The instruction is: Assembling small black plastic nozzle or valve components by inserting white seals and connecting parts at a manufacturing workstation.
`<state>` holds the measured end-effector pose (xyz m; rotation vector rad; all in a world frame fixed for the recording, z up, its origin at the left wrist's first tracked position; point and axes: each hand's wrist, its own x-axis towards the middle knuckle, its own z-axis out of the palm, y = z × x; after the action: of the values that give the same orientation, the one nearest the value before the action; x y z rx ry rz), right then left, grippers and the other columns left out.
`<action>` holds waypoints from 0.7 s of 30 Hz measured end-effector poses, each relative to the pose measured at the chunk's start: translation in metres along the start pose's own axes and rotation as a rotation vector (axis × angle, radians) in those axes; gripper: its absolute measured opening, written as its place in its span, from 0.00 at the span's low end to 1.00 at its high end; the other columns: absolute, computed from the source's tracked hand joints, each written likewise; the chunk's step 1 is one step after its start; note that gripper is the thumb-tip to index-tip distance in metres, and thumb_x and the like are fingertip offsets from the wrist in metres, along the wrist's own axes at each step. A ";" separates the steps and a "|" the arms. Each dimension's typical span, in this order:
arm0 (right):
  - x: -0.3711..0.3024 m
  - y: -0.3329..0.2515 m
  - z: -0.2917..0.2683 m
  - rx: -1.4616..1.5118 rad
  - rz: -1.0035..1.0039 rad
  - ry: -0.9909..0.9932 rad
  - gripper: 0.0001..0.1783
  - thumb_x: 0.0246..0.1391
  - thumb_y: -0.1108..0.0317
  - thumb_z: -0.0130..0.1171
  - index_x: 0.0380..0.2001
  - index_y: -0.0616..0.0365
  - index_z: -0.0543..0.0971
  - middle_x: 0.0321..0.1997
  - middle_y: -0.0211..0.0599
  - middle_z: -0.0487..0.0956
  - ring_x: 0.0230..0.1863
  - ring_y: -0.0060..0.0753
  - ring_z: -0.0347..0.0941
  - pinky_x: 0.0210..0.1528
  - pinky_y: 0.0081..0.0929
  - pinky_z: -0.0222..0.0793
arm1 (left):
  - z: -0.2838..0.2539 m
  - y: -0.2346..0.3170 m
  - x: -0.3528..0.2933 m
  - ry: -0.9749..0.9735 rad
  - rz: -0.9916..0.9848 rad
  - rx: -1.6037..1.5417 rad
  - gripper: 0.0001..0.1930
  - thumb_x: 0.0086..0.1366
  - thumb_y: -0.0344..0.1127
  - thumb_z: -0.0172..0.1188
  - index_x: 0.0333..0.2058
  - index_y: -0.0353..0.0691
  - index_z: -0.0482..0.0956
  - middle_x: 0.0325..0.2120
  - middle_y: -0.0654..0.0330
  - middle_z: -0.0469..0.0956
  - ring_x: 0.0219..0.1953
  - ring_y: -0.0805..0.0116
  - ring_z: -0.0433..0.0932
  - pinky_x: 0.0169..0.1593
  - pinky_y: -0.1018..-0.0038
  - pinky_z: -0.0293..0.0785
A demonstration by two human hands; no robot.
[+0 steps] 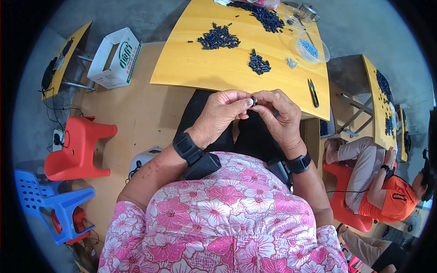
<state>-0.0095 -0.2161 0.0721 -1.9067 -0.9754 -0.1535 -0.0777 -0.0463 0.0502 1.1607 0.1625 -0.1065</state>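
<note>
Both my hands meet just off the near edge of the yellow table, over my lap. Between them is a small dark blue-black piece [254,101], mostly covered by fingertips. My left hand [217,113] pinches it between thumb and fingers. On its other side, my right hand [282,113] has thumb and forefinger closed on the same piece. Beyond them on the yellow table [182,68] lie a small heap of short dark cylinders [259,63] and a larger dark heap [219,38]. Dark-handled thread snips [313,93] rest to the right.
A clear bowl [324,53] holds light blue pieces; small pale pieces [292,63] lie beside it. Another dark heap [266,19] is at the back. Left stand a white carton [102,73], red stool [73,154] and blue chair [59,200]. A person in orange [387,200] sits right.
</note>
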 end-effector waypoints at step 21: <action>0.025 0.088 -0.014 -0.238 0.261 0.172 0.06 0.47 0.72 0.63 0.32 0.56 0.80 0.31 0.40 0.77 0.28 0.45 0.74 0.32 0.35 0.71 | -0.028 -0.007 0.061 0.059 0.277 0.553 0.03 0.60 0.22 0.61 0.34 0.33 0.79 0.30 0.65 0.79 0.33 0.81 0.75 0.39 0.82 0.73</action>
<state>0.0713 -0.2335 0.0303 -2.1786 -0.6084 -0.2853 -0.0211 -0.0235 0.0222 1.7267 0.0199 0.1372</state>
